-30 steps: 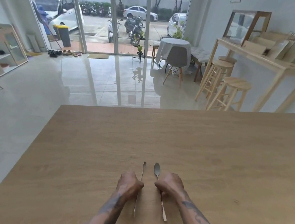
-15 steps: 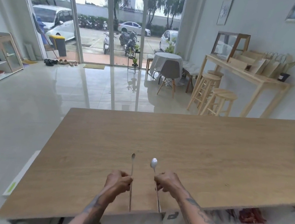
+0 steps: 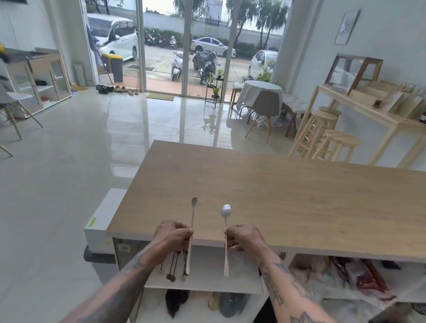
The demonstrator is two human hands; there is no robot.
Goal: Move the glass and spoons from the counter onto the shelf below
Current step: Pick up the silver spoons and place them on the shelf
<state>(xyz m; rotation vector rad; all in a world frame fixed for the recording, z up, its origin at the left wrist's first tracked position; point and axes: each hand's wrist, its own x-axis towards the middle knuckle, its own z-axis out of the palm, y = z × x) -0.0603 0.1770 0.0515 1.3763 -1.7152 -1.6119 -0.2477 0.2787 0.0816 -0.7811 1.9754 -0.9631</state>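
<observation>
Holding one long spoon each: left hand point(image 3: 173, 236), grip clamped on the narrow-bowled spoon point(image 3: 191, 234); right hand point(image 3: 245, 239), grip clamped on the round-bowled spoon point(image 3: 225, 229). Both spoons lifted, bowls over the front edge of the wooden surface point(image 3: 280, 198), handles hanging down before the white shelf point(image 3: 204, 281) below. Several spoons point(image 3: 173, 268) already on that shelf. Glass: not discernible.

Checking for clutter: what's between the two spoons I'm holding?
Nothing. The head view shows only bare counter between the left spoon and right spoon.
</observation>
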